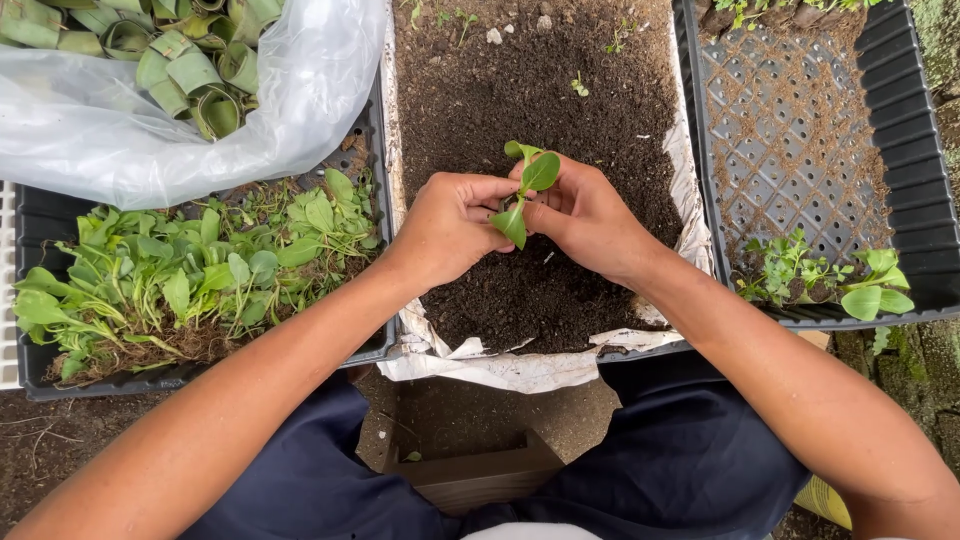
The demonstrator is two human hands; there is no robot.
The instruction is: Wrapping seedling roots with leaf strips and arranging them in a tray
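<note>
Seedling (527, 190) pinched between my left hand (450, 228) and right hand (585, 215) fingertips; soil tray (560, 90) yet unplanted, seedling heap (190, 275) remaining.

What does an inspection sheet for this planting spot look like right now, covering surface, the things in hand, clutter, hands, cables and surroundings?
Surface: soil tray lined with white sheet, filled with dark soil, a few tiny sprouts near the far end.
Job's things: green seedling held over the soil between both hands.
Clutter: black crate of seedlings at left; clear plastic bag holding rolled leaf strips; perforated black tray at right, mostly bare, a few plants at its near edge.
Grippers: left hand and right hand both pinch the seedling.
Cables: nothing seen.
Surroundings: bare ground, a wooden block between the knees, mossy edge at right.
</note>
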